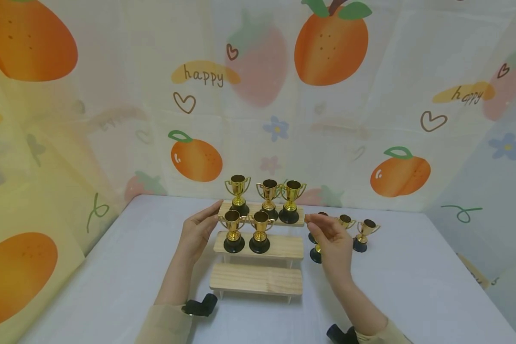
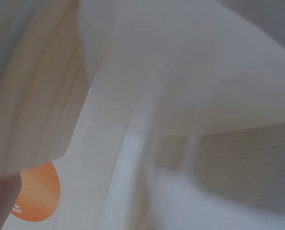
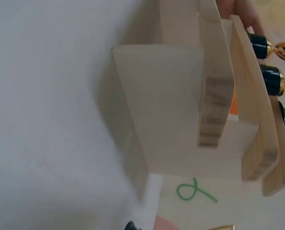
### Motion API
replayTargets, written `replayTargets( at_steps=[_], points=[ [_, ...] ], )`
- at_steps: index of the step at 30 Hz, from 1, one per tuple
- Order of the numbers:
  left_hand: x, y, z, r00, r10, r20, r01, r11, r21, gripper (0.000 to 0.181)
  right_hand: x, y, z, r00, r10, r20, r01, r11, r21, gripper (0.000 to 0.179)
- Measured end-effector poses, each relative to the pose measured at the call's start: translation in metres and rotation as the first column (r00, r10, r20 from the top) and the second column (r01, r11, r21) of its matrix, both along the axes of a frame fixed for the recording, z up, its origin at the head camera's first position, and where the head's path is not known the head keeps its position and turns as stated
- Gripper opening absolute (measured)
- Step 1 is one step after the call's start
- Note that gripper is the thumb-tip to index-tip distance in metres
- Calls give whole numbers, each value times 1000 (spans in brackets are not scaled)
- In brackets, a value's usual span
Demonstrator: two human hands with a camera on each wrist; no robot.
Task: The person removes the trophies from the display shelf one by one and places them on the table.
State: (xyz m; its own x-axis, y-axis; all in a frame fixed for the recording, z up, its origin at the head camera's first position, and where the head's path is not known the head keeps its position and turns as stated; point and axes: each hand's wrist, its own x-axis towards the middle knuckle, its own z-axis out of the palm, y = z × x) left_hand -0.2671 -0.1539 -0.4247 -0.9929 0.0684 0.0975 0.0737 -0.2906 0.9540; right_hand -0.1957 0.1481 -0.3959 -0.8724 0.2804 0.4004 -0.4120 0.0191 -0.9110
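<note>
A three-tier wooden display stand (image 1: 258, 279) with pale legs stands in front of me. Three small gold trophies (image 1: 238, 185) on black bases line its top tier; two more trophies (image 1: 260, 224) occupy the left half of the middle tier, and the lowest tier is bare. My left hand (image 1: 195, 234) holds the left end of the top tier, its fingertips at the board's edge. At the opposite end, my right hand (image 1: 337, 248) has thumb and fingertips at the same board. The left wrist view shows a board end (image 2: 37, 96) up close.
Several more trophies (image 1: 361, 236) stand on the white table (image 1: 124, 277) right of the stand, some partly behind my right hand. A fruit-printed cloth (image 1: 258, 138) hangs behind the table. Black wrist straps (image 1: 201, 306) sit at both sleeves.
</note>
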Motion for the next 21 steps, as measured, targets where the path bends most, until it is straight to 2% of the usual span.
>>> replayTargets(
  at_steps=[8,15,21],
  points=[
    [0,0,1,1000,-10,-15,10,1000,12,48,-2,-18,3,996,86,-18,-86,996,-9,21],
    [1,1,1,1000,-17,-11,18,999,27,49,-2,-33,5,990,132,45,-133,991,16,21],
    [1,1,1,1000,-5,-12,5,1000,22,48,-3,-45,5,987,150,63,-152,988,30,21]
  ],
)
